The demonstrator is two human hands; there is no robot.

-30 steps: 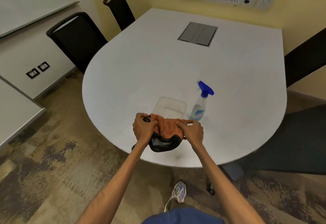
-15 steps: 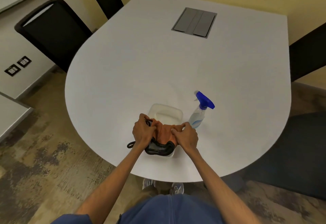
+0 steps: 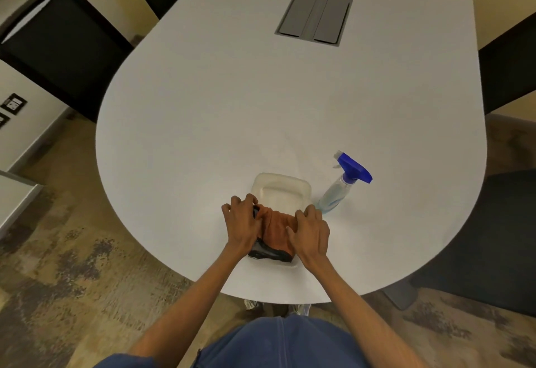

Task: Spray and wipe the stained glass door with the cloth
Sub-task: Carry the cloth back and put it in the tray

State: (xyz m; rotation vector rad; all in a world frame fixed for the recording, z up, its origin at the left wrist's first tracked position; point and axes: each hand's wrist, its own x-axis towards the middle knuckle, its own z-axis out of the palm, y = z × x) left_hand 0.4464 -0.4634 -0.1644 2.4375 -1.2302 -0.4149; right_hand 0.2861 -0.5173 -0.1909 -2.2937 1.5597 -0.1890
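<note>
Cloth (image 3: 278, 230) lay bunched and orange, low in the middle of the frame, near the front edge of the tabletop (image 3: 261, 106) and draped over a shallow white tray (image 3: 280, 190). At its left edge your left hand (image 3: 242, 224) curled its fingers into the fabric and a dark item (image 3: 269, 253) beneath. At its right edge your right hand (image 3: 311, 233) pinched the folds, probably to gather it up. Further right the spray bottle (image 3: 339, 190) stood upright, untouched, within easy reach. No glass door was in view.

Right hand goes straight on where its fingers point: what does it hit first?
Probably the rim of the tub, just ahead of the right hand; the bottle stands further right. Height unclear.
</note>
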